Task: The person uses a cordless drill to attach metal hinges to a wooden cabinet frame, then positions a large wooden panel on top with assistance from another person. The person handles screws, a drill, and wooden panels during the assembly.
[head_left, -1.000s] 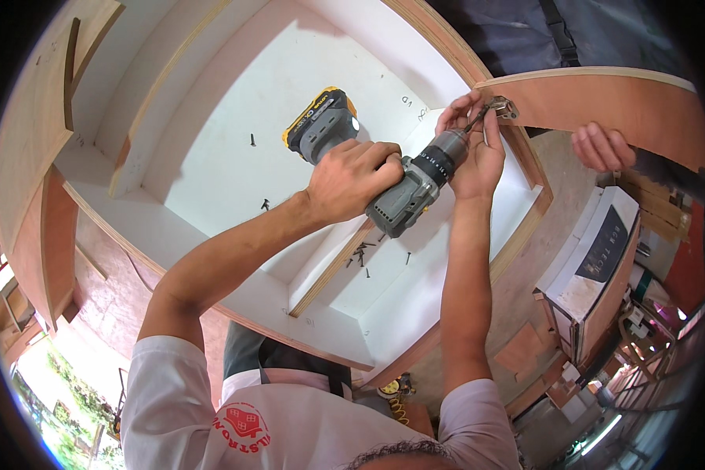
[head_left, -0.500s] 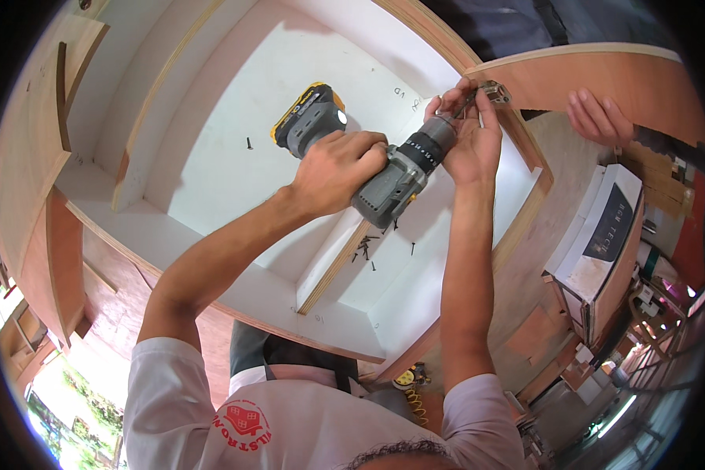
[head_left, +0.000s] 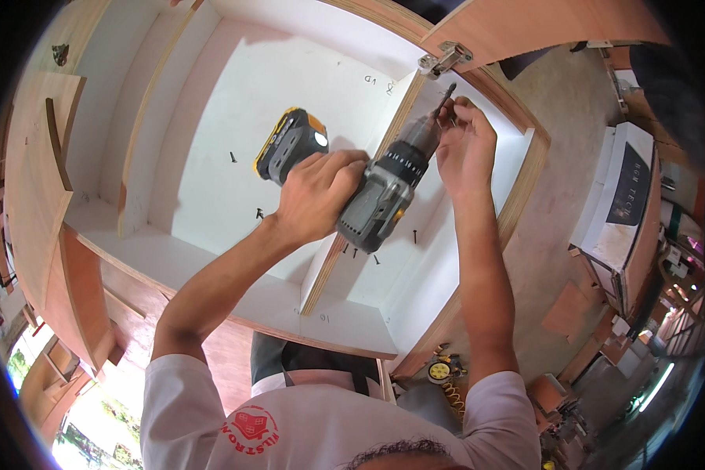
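Observation:
My left hand [head_left: 317, 196] is wrapped round the grip of a grey and black cordless drill [head_left: 380, 200] with a yellow-trimmed battery [head_left: 290, 145]. Its bit [head_left: 445, 100] points up and to the right, just short of a metal cabinet hinge [head_left: 445, 59]. That hinge joins a wooden door panel [head_left: 540, 31] to the edge of a white-lined cabinet [head_left: 235, 86]. Beside the chuck, my right hand [head_left: 468, 149] has its thumb and fingers pinched close to the bit. Whatever sits between those fingertips is too small to name.
Loose black screws lie inside the cabinet, among them one screw [head_left: 233, 157] at left and another [head_left: 415, 236] at right. A wooden divider [head_left: 321, 274] runs under the drill. To the right stands a white and black box [head_left: 623, 196]. A coiled yellow hose [head_left: 452, 394] lies below.
The drill and both hands have drawn back from the hinge, slightly down. My right fingers no longer cover the hinge. Another person's hand has left the door panel.

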`<state>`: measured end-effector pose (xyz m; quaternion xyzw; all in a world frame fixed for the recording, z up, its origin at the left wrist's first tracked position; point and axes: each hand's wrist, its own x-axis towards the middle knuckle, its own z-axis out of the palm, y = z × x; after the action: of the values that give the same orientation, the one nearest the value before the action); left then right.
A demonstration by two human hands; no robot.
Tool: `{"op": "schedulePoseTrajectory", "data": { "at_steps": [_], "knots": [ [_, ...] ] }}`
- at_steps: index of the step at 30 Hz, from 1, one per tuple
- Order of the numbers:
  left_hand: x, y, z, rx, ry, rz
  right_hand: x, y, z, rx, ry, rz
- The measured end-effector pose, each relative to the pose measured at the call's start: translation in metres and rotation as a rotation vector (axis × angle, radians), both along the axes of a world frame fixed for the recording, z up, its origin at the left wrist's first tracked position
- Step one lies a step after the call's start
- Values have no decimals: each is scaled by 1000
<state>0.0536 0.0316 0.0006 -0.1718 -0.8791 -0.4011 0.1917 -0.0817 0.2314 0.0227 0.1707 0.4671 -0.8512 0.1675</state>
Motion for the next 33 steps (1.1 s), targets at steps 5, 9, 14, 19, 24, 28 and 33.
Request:
{"op": "schedulePoseTrajectory", "data": {
  "at_steps": [5, 9, 14, 19, 24, 28, 33],
  "knots": [
    [-30, 18, -6, -50, 65, 44, -4, -9, 13, 7, 6, 137],
    [-35, 24, -12, -88, 47, 72, -3, -19, 10, 109, 104, 134],
    [-36, 27, -23, -99, 65, 94, -6, -23, 0, 136, 122, 121],
    [-37, 27, -28, -109, 61, 103, -5, -24, 3, 143, 109, 120],
    [-35, 29, -26, -72, 71, 109, -3, -27, 9, 173, 112, 128],
    [-37, 28, -27, -74, 80, 109, -4, -27, 8, 163, 105, 126],
    [-39, 27, -30, -68, 105, 100, -5, -29, 5, 197, 106, 108]
  ]
}}
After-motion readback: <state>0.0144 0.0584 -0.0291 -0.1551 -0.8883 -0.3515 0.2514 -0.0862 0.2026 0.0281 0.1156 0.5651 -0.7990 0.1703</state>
